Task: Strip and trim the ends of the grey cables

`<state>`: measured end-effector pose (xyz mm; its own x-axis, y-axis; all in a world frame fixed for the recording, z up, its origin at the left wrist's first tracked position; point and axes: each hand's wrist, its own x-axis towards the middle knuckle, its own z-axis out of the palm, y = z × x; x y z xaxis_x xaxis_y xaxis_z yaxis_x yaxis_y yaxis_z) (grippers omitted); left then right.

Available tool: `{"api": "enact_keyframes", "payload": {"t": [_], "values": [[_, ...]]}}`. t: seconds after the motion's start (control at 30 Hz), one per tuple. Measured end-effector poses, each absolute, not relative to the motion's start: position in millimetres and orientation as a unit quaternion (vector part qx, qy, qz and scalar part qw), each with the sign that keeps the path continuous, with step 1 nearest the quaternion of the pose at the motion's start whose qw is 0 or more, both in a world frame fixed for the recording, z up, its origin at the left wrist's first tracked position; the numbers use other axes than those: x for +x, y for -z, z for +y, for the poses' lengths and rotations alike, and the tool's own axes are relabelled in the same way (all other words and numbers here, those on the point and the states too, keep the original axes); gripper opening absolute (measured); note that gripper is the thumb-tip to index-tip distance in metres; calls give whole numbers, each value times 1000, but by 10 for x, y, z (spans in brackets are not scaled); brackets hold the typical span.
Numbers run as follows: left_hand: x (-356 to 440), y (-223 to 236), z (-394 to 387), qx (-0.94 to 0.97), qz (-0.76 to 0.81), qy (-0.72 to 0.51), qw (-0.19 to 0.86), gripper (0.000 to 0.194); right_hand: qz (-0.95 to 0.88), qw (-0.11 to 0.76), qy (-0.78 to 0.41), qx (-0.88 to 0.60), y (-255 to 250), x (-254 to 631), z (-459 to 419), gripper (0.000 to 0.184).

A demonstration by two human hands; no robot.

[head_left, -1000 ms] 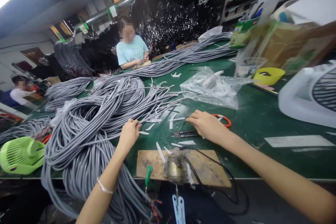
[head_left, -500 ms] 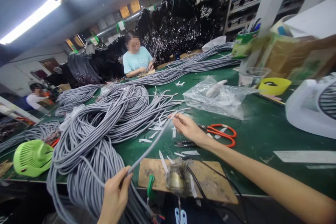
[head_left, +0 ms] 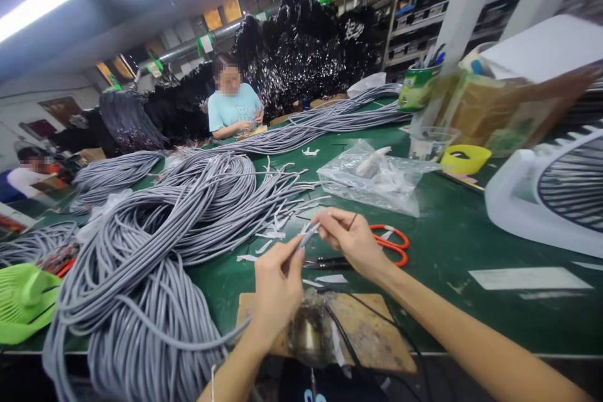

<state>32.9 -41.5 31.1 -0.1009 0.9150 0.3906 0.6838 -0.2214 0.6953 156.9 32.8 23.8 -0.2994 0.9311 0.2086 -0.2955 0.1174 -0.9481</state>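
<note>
Between my hands is the end of a grey cable [head_left: 308, 237], raised above the table edge. My left hand [head_left: 279, 279] is closed round it a little below the tip. The fingers of my right hand [head_left: 346, 235] pinch the tip itself. Under my hands lies a wooden board [head_left: 372, 333] with a metal pot-like piece [head_left: 307, 336] and black wires on it. Scissors with orange handles [head_left: 400, 244] rest on the table, their blades partly behind my right hand. A big heap of coiled grey cables [head_left: 188, 213] fills the left side.
White strips [head_left: 332, 278] are scattered on the green table [head_left: 438, 232]. A clear plastic bag [head_left: 377, 179], a yellow tape roll [head_left: 466, 159] and a white fan [head_left: 513, 201] stand to the right. A green fan [head_left: 26, 301] is at far left. Another person [head_left: 234, 107] sits across the table.
My left hand has moved up and right along the cable, close to my right hand. The view has turned slightly right. My right hand still pinches the cable tip.
</note>
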Motion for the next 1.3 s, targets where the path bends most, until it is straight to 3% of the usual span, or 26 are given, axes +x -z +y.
{"api": "enact_keyframes", "payload": {"t": [0.2, 0.4, 0.57, 0.63, 0.77, 1.0, 1.3], "values": [[256, -289, -111, 691, 580, -405, 147, 25, -512, 533, -580, -343, -215, 1644, 415, 42], [263, -101, -123, 644, 547, -472, 252, 24, -566, 482, -566, -357, -130, 1551, 372, 40], [266, -106, -170, 584, 587, -508, 236, 25, -648, 514, -387, -408, -113, 1587, 310, 30], [256, -107, -173, 556, 597, -527, 238, 24, -708, 475, -328, -407, -117, 1598, 255, 28], [249, -82, -172, 541, 593, -539, 255, 23, -783, 350, -349, -378, -95, 1576, 159, 26], [263, -69, -170, 542, 601, -526, 260, 25, -801, 300, -332, -398, -52, 1565, 152, 25], [251, -90, -179, 575, 594, -496, 264, 26, -806, 361, -287, -372, -8, 1569, 168, 35]]}}
